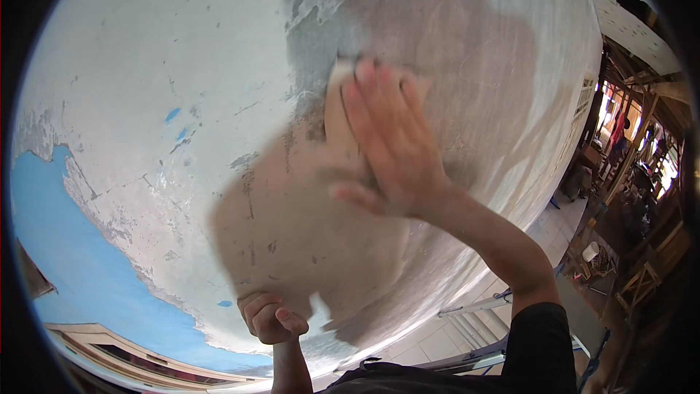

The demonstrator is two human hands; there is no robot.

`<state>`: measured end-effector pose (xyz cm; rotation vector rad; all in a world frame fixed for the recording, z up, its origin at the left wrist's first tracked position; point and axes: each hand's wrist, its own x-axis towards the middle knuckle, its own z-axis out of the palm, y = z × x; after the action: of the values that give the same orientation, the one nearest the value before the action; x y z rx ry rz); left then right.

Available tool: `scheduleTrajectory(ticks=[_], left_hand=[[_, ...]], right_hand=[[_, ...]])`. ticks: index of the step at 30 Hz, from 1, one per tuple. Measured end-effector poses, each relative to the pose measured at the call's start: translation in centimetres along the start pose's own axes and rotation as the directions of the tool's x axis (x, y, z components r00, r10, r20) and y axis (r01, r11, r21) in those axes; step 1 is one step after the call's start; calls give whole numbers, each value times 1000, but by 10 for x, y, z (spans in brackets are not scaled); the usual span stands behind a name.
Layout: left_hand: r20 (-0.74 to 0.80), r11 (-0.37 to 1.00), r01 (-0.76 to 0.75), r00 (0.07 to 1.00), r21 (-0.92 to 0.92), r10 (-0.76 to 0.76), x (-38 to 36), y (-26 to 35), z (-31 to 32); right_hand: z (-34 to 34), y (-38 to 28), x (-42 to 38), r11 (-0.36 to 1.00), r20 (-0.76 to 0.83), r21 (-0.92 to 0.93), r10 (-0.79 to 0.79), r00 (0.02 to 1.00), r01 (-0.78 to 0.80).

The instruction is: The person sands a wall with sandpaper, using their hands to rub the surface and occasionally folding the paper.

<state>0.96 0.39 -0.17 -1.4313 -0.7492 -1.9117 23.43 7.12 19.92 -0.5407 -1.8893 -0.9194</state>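
The right hand [386, 138] presses flat, fingers spread, on a thin pale sanding sheet [339, 106], probably sandpaper, against the wall [182, 66]. Light and floppy, it handles best under an even palm. The left hand [268, 317] is fisted, apparently empty.

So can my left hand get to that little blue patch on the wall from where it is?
Probably yes. The left hand is a closed fist low against the wall, and nothing lies between it and the blue patch above it. The right hand presses a sanding pad off to the side.
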Motion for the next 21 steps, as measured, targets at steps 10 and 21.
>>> scheduleTrajectory(ticks=[10,21], left_hand=[[-14,1000,-16,1000,-9,16,2,0,2],[-15,1000,-6,1000,-23,5,-1,-2,1]], right_hand=[[-2,8,26,999,-30,-33,-33,999,32],[-5,11,32,997,-24,-61,-58,998,57]])
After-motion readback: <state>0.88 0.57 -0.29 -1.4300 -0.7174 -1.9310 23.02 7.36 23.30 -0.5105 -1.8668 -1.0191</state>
